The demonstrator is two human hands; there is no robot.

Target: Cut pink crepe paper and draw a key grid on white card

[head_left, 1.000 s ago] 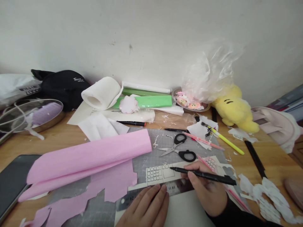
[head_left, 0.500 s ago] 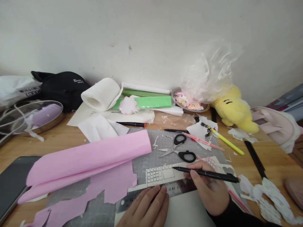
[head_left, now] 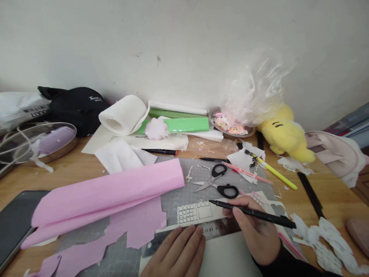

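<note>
My right hand (head_left: 253, 227) grips a black pen (head_left: 259, 215), its tip at the upper edge of a white paper (head_left: 221, 257) with inked boxes and small circles. One drawn box is filled with circles; the box beside it has a row along its top. My left hand (head_left: 178, 252) lies flat, fingers stretched out, pressing a metal ruler (head_left: 212, 229) on the paper just below the drawing. Black-handled scissors (head_left: 227, 190) lie with blades parted beyond the pen tip. Left of the paper is a roll of pink crepe paper (head_left: 115, 188) with a cut piece under it.
A grey cutting mat (head_left: 173, 169) lies under the work. A toilet roll (head_left: 123, 115), green paper packs (head_left: 187, 124) and a clear bowl (head_left: 248, 133) line the wall. A yellow plush toy (head_left: 285, 134), a yellow pen (head_left: 276, 174) and paper scraps (head_left: 334, 246) are at right; a dark tablet (head_left: 17, 219) at left.
The pen tip has moved slightly up and left, from inside the second box to the paper's upper edge. My left hand stays on the ruler.
</note>
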